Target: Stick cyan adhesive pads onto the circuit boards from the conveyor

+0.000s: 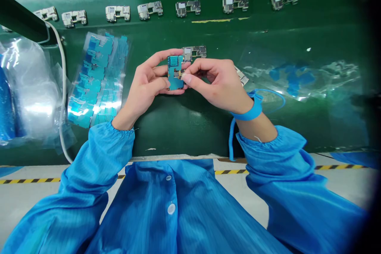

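A small circuit board (175, 73) with a blue film on its face stands upright in the middle of the view. My left hand (151, 75) grips it from the left, fingers behind and thumb at its lower left edge. My right hand (218, 81) has thumb and index finger pinched at the board's right edge; whatever lies between those fingertips is too small to tell. A blue wrist strap (250, 112) circles my right wrist. Just behind my hands lies a bare board (195, 52). Another board (241, 76) shows partly beyond my right hand.
Several boards, one of them a board (118, 13), form a row across the back of the green table (166, 135). Blue film sheets (98, 75) lie at left, beside a white cable (63, 87) and plastic bags (35, 83). Clear plastic with blue pieces (293, 77) lies right.
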`<action>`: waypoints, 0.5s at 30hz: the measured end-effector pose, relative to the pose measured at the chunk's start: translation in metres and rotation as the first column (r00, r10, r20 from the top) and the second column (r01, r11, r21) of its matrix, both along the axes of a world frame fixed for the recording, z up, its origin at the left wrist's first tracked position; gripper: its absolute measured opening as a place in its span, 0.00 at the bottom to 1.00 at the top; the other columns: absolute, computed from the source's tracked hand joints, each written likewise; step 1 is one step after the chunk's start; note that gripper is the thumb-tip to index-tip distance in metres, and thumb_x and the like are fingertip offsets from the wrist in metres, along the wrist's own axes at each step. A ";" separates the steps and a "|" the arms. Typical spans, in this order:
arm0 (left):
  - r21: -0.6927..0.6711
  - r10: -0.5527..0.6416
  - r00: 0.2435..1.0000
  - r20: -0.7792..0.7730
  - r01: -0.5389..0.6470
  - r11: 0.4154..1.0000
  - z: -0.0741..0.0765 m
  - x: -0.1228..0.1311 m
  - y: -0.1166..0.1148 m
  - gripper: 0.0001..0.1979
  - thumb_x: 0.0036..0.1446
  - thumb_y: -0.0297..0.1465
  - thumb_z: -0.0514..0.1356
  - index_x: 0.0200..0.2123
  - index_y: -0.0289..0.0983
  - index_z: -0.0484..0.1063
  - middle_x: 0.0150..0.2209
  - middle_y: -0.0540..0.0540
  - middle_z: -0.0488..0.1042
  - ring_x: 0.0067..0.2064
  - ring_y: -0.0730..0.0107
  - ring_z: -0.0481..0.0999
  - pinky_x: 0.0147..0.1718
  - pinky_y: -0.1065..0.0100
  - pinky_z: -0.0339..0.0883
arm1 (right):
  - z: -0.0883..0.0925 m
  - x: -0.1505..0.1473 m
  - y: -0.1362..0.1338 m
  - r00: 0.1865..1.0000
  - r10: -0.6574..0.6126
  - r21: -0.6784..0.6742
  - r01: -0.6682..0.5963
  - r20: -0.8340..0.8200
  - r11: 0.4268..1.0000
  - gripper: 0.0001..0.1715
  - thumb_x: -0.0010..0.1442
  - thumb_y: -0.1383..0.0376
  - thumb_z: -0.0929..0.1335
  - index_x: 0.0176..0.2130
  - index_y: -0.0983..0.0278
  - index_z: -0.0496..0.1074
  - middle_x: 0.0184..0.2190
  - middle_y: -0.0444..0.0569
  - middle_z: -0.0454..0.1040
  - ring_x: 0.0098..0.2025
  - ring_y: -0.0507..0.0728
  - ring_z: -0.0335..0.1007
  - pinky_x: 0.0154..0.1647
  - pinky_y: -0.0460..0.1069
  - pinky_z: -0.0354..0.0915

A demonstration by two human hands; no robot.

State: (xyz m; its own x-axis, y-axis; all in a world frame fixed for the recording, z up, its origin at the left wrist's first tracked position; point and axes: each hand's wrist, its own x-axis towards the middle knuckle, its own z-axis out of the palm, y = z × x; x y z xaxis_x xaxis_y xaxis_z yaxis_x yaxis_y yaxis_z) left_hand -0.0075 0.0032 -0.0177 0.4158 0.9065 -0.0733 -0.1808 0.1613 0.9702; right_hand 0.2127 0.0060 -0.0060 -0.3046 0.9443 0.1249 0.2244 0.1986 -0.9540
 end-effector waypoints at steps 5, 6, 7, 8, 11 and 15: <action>0.062 -0.002 1.000 0.001 0.002 0.998 -0.005 -0.003 0.001 0.37 0.62 0.40 0.69 0.73 0.46 0.68 0.63 0.43 0.86 0.57 0.50 0.90 0.56 0.50 0.90 | 0.005 0.000 0.000 1.000 0.003 -0.004 -0.003 -0.011 1.000 0.16 0.68 0.53 0.79 0.34 0.60 0.81 0.31 0.47 0.81 0.40 0.59 0.78 0.44 0.54 0.76; 0.071 0.006 1.000 -0.004 -0.006 0.997 -0.005 -0.003 0.002 0.37 0.62 0.41 0.70 0.72 0.46 0.68 0.63 0.44 0.86 0.58 0.50 0.90 0.55 0.51 0.90 | 0.006 0.000 0.000 1.000 0.001 -0.004 -0.001 -0.011 1.000 0.16 0.68 0.53 0.79 0.34 0.60 0.81 0.32 0.47 0.81 0.39 0.58 0.77 0.44 0.54 0.76; 0.074 0.021 1.000 -0.008 -0.020 0.997 -0.005 -0.003 0.001 0.37 0.62 0.42 0.71 0.72 0.47 0.69 0.63 0.44 0.86 0.58 0.50 0.90 0.54 0.52 0.90 | 0.006 0.000 0.000 1.000 -0.003 -0.005 0.003 -0.012 1.000 0.16 0.69 0.53 0.79 0.35 0.60 0.81 0.32 0.47 0.82 0.38 0.58 0.77 0.43 0.54 0.76; 0.072 0.037 0.999 -0.012 -0.036 0.997 -0.005 -0.003 0.001 0.37 0.62 0.43 0.73 0.71 0.47 0.70 0.62 0.45 0.86 0.59 0.49 0.90 0.54 0.53 0.90 | 0.007 0.000 0.000 1.000 -0.008 -0.008 0.008 -0.015 1.000 0.16 0.69 0.52 0.79 0.35 0.59 0.82 0.32 0.47 0.82 0.37 0.58 0.77 0.43 0.54 0.76; 0.059 0.071 0.997 -0.017 -0.070 0.996 -0.002 -0.003 0.000 0.38 0.60 0.45 0.76 0.70 0.48 0.71 0.62 0.45 0.87 0.59 0.48 0.90 0.52 0.54 0.91 | 0.009 0.000 -0.001 0.999 -0.026 -0.027 0.025 -0.027 0.999 0.18 0.69 0.49 0.78 0.34 0.58 0.82 0.32 0.47 0.82 0.36 0.58 0.77 0.42 0.55 0.76; 0.087 0.068 0.998 -0.018 -0.066 0.994 0.000 -0.003 0.000 0.38 0.61 0.46 0.76 0.70 0.47 0.70 0.64 0.43 0.85 0.60 0.46 0.90 0.53 0.53 0.91 | 0.012 0.000 -0.001 0.999 -0.032 -0.044 0.030 -0.042 0.999 0.21 0.68 0.45 0.79 0.34 0.58 0.81 0.33 0.48 0.82 0.36 0.59 0.78 0.42 0.56 0.76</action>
